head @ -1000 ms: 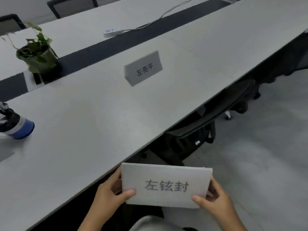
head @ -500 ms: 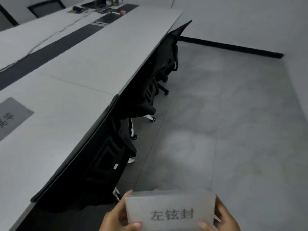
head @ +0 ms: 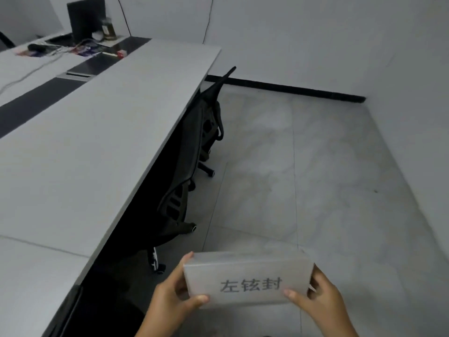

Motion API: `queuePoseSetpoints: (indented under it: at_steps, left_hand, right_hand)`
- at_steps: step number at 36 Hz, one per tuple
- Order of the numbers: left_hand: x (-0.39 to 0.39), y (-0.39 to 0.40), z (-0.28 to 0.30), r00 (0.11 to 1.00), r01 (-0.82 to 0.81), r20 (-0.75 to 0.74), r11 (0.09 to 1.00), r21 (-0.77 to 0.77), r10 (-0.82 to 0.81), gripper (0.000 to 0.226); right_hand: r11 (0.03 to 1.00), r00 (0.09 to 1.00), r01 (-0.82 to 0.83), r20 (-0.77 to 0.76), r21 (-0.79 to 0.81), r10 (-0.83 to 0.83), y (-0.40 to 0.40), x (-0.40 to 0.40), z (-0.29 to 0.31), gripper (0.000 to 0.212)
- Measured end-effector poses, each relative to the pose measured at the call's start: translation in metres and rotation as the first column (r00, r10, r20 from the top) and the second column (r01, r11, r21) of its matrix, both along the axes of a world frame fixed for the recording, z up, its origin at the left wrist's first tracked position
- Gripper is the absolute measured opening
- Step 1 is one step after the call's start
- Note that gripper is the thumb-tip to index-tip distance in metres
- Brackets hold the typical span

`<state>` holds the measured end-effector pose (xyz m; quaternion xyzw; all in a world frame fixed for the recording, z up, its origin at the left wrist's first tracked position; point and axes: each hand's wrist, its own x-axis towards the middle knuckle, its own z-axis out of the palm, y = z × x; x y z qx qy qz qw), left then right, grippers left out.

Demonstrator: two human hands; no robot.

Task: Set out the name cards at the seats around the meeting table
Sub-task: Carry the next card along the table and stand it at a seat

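A white name card (head: 247,279) with three dark printed characters is held low in front of me, over the floor and to the right of the table edge. My left hand (head: 173,300) grips its left end, thumb on the front face. My right hand (head: 318,300) grips the right end the same way. The long grey meeting table (head: 97,147) stretches away on my left. No other name card is in view.
Two black office chairs (head: 194,142) are pushed under the table's right side. A monitor (head: 85,19), a jar, cables and small clutter sit at the table's far end. The grey tiled floor (head: 315,178) lies to the right, bounded by white walls.
My view has swung right along the table: the placed name card, plant and bottle have left the frame, and the far end of the table has come into view. Both hands still hold the card.
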<state>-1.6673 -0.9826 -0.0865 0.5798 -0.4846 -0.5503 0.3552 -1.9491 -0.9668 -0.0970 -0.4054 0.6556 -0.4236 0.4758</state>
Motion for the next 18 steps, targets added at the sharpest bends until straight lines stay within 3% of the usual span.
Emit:
queuePoseSetpoints:
  at_steps: [1,5,9,18]
  left_hand:
    - [-0.004,-0.016,0.0,1.0,0.016,0.012,1.0,0.007,-0.017,0.082]
    - [-0.024,-0.082,-0.006,0.998,0.064,0.026,0.997,0.033,-0.065,0.083]
    - [-0.052,-0.16,-0.013,0.996,0.077,0.034,0.996,0.044,-0.078,0.08]
    - [-0.108,-0.337,0.008,0.997,-0.038,0.058,0.999,-0.033,0.04,0.077]
  right_hand:
    - [1.0,1.0,0.016,0.001,0.006,-0.016,-0.013,-0.003,0.0,0.092]
    - [0.994,0.995,0.1,0.015,0.055,-0.101,-0.068,-0.021,-0.01,0.073]
    - [0.989,0.992,0.124,0.005,0.08,-0.125,-0.145,-0.049,-0.021,0.068]
    - [1.0,0.999,-0.001,-0.039,0.009,0.001,-0.353,-0.104,-0.007,0.066]
